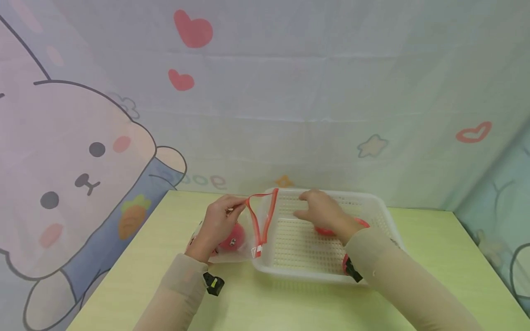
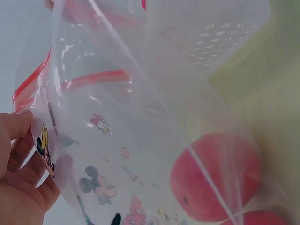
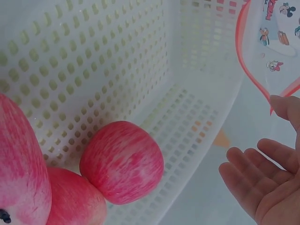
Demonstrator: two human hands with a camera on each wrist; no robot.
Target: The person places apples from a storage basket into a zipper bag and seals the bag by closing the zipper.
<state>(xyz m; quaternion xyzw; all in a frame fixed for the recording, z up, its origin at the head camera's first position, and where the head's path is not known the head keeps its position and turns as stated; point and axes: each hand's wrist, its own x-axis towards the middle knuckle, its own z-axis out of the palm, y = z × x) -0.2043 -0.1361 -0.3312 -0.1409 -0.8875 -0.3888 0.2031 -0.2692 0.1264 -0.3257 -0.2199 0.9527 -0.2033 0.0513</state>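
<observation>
My left hand (image 1: 219, 220) pinches the red-edged rim of a clear zip bag (image 2: 117, 154) printed with cartoon figures. Inside the bag, red apples (image 2: 215, 176) show through the plastic, low on the table side. The bag's mouth gapes toward a white perforated basket (image 1: 306, 276). Over the basket, my right hand (image 1: 320, 209) has its fingers spread apart and holds nothing. In the right wrist view several red apples (image 3: 122, 161) lie in the basket, near its wall. The right forearm partly hides them in the head view.
The basket stands on a pale yellow-green table (image 1: 434, 266). Behind the table hangs a cloth backdrop (image 1: 265, 101) with printed hearts and a bear-like figure. The bag lies against the basket's left side.
</observation>
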